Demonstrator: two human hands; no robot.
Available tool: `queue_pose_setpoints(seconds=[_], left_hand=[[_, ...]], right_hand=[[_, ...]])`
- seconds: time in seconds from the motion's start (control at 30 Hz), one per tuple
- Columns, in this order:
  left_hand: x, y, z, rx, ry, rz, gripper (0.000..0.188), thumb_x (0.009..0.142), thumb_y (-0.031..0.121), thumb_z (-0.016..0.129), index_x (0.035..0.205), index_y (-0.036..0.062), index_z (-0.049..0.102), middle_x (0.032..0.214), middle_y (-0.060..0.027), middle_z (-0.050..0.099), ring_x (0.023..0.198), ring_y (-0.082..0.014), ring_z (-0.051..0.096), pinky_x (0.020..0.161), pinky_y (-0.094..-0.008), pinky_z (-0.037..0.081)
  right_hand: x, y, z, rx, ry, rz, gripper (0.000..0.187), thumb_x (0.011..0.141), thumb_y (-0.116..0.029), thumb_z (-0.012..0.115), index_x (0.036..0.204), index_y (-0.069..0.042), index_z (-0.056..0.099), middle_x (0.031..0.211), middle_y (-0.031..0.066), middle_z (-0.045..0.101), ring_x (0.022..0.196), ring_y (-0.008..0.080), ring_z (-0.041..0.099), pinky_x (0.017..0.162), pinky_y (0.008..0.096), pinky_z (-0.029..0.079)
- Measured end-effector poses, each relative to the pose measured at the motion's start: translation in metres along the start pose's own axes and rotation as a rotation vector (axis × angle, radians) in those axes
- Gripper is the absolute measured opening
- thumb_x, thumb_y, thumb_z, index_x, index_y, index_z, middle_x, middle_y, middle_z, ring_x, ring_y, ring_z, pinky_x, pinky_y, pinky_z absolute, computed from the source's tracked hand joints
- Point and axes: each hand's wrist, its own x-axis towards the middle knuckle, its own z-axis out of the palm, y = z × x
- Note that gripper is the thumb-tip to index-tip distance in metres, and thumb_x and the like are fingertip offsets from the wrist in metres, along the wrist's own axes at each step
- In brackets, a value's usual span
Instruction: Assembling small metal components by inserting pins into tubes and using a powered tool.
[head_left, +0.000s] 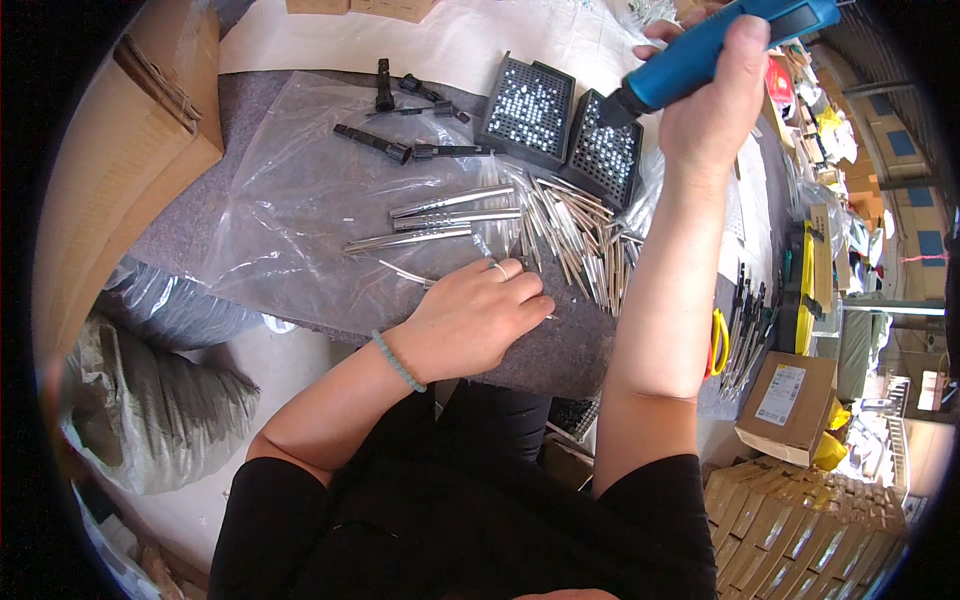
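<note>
My right hand [715,115] grips a blue electric screwdriver [690,65], its dark tip end down at the right one of two black perforated trays [610,160]. The left tray [527,105] carries many small shiny pieces in its holes. My left hand [480,312], with a ring and a beaded bracelet, is closed over a thin metal rod [405,273], one end of which sticks out beside the wrist. Beyond it lie silver metal tubes [455,217] on clear plastic. A loose pile of slim metal rods [580,235] spreads below the trays.
Several black plastic handle-like parts [375,142] lie on the plastic sheet [290,200] at the far left. A big cardboard box [150,110] stands at left. Yellow-handled scissors [717,342] and dark-tipped rods [745,335] are at right, near a carton [785,408].
</note>
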Motion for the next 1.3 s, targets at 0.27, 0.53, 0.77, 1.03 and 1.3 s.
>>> queue_pose_setpoints(seconds=[0.27,0.53,0.77,1.03,1.3], left_hand=[[0.000,-0.001,0.001,-0.017,0.008,0.008,0.027,0.069,0.009,0.060,0.096,0.0079,0.063,0.086,-0.0018,0.054,0.084,-0.0200,0.053,0.072,-0.0297,0.046],[0.001,-0.001,0.000,-0.008,-0.011,0.004,0.025,0.071,0.008,0.057,0.095,0.0068,0.062,0.086,-0.0017,0.053,0.086,-0.0186,0.052,0.072,-0.0294,0.045],[0.002,-0.003,0.000,-0.029,-0.019,0.008,0.030,0.068,0.009,0.060,0.098,0.0073,0.062,0.087,-0.0020,0.053,0.086,-0.0200,0.051,0.072,-0.0300,0.046],[-0.002,0.001,0.000,-0.022,-0.025,0.001,0.027,0.069,0.009,0.060,0.096,0.0072,0.063,0.086,-0.0025,0.053,0.084,-0.0203,0.052,0.072,-0.0300,0.046],[-0.002,-0.001,-0.001,-0.014,0.012,-0.017,0.022,0.072,0.009,0.061,0.094,0.0076,0.063,0.087,-0.0035,0.055,0.084,-0.0219,0.053,0.072,-0.0337,0.043]], right_hand=[[-0.001,0.058,-0.015,-0.072,-0.114,-0.063,0.032,0.087,-0.032,0.062,0.095,-0.005,0.046,0.072,0.0111,0.058,0.056,0.0178,0.057,0.051,0.0281,0.046],[-0.009,0.072,-0.011,-0.079,-0.078,-0.073,0.028,0.088,-0.030,0.060,0.088,-0.007,0.044,0.066,0.0090,0.056,0.050,0.0165,0.055,0.046,0.0274,0.045],[-0.011,0.074,-0.013,-0.108,-0.111,-0.101,0.027,0.088,-0.028,0.059,0.088,-0.007,0.043,0.066,0.0093,0.056,0.049,0.0167,0.055,0.045,0.0279,0.045],[-0.018,0.068,-0.013,-0.098,-0.086,-0.076,0.028,0.087,-0.029,0.060,0.091,-0.007,0.043,0.067,0.0096,0.056,0.049,0.0169,0.054,0.045,0.0282,0.045],[-0.049,-0.014,-0.014,0.036,-0.070,0.027,0.039,0.087,-0.041,0.057,0.096,-0.003,0.050,0.070,0.0093,0.055,0.055,0.0166,0.054,0.052,0.0278,0.045]])
